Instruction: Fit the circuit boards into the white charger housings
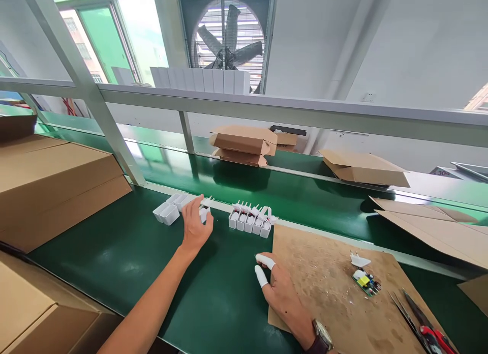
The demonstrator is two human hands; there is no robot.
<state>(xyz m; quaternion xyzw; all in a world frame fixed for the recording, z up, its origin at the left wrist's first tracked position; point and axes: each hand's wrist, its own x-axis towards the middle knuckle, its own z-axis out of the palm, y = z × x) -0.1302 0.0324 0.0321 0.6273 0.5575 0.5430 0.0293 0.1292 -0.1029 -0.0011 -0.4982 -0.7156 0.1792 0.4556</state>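
My left hand [195,227] is at the far edge of the green work surface [213,303], with a small white casing [205,213] between its thumb and fingers. Just left of it stand empty white casings [168,212]. A row of several white casings [249,220] with parts and wires inside is to its right. My right hand [282,293], with white covers on thumb and forefinger, rests at the left edge of a brown board [316,272]; its fingers are apart and hold nothing.
On the board's right lie a circuit board [366,283], a white plug piece [359,261], tweezers [407,318] and red-handled cutters [430,328]. Large cardboard boxes [57,191] stand at the left. Flattened cartons [362,168] lie beyond the surface. A metal rail [267,107] crosses above.
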